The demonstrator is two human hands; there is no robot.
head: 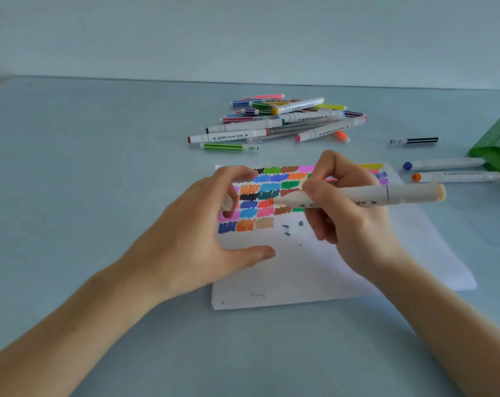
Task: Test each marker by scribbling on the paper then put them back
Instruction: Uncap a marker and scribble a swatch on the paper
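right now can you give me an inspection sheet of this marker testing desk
surface: pale blue table, bare at the left
job's things: paper covered in colour swatches across its top; beige-capped marker over it; pile of markers behind
clutter: black pen, blue-capped marker and orange-capped marker lie apart at the right, near a green bag
hands: right hand grips the beige-capped marker; left hand holds a cap, thumb on the paper
cables: nothing seen
surroundings: plain pale wall
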